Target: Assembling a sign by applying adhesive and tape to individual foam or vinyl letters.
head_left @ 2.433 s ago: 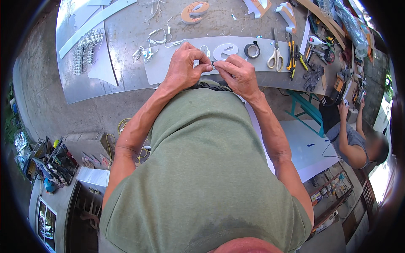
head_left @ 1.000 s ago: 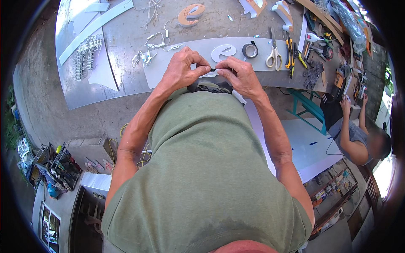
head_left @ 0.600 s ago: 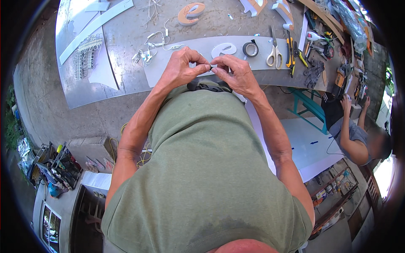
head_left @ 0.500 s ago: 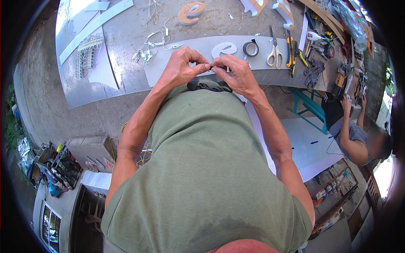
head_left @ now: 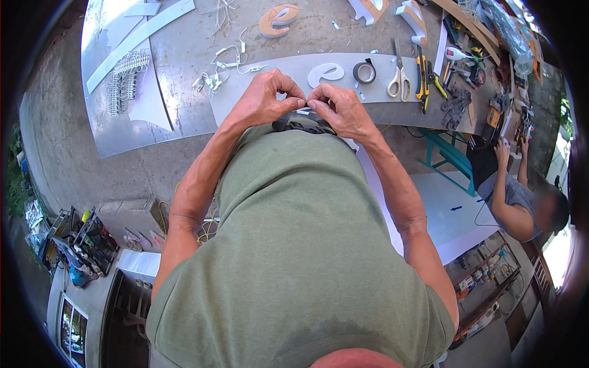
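Note:
Both hands meet at the table's near edge, close to my body. My left hand [head_left: 268, 98] is closed, thumb and forefinger pinched together at the tips. My right hand [head_left: 343, 109] pinches the same way, its fingertips almost touching the left ones. What they grip is too small and hidden to make out. A small white piece [head_left: 303, 111] shows just below the fingertips. Beyond the hands lies a flat white letter-e cutout [head_left: 326, 74] on a pale sheet [head_left: 279, 69]. A roll of black tape [head_left: 364, 73] sits right of it, with white-handled scissors [head_left: 399, 84] farther right.
White wired LED modules [head_left: 211, 80] lie left of my hands. Orange-faced letters [head_left: 278, 21] stand at the back. Utility knives [head_left: 421, 76], pliers [head_left: 438, 83] and other tools crowd the right side. A co-worker [head_left: 515, 202] is at far right, near a teal stool [head_left: 446, 153].
The dark bit seen between my fingertips is hardly visible now, and small pale scraps show near the tape roll. My hands stay nearly in place, still pinching.

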The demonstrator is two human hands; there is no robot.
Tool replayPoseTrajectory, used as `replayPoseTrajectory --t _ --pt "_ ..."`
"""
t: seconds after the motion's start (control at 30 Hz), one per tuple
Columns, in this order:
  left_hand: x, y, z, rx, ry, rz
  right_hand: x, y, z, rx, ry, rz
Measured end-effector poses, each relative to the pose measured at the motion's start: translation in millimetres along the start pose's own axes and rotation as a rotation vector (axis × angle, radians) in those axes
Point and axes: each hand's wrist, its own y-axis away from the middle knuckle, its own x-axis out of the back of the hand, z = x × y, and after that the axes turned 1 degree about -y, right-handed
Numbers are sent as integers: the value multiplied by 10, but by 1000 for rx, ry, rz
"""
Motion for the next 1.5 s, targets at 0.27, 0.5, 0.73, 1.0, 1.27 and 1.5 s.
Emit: replayPoseTrajectory --t 0.27,0.5,0.73,1.0,1.27,1.5 --pt "24 -24 0 75 71 -26 -88 -1 13 -48 -55 97" --pt "74 -38 -48 284 338 -146 13 -38 110 -156 -227 26" --pt "84 -95 -26 282 312 -177 67 -40 100 -157 -244 35" --pt "31 -106 -6 231 212 -119 97 -13 96 -205 -247 -22" --pt "65 -114 79 229 164 -96 94 3 59 -236 -312 -36" --pt "29 -96 36 300 212 -56 91 -9 73 -250 -308 -65"
